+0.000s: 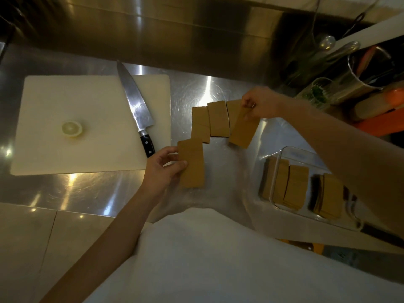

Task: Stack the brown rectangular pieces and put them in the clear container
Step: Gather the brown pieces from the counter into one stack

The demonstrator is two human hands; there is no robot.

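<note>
Several brown rectangular pieces lie on the steel counter. My left hand (162,169) grips the nearest brown piece (193,165) by its left edge. My right hand (260,106) pinches the top of another brown piece (242,130), which hangs tilted at the right end of the row. Between them lie two more pieces (217,119) side by side, overlapping. The clear container (284,154) sits at the right under my right forearm, with stacks of brown pieces (295,186) inside it.
A white cutting board (54,106) lies at the left with a lemon slice (72,129) on it. A chef's knife (135,106) rests across the board's right side. Metal canisters (369,71) with utensils and an orange object stand at the back right.
</note>
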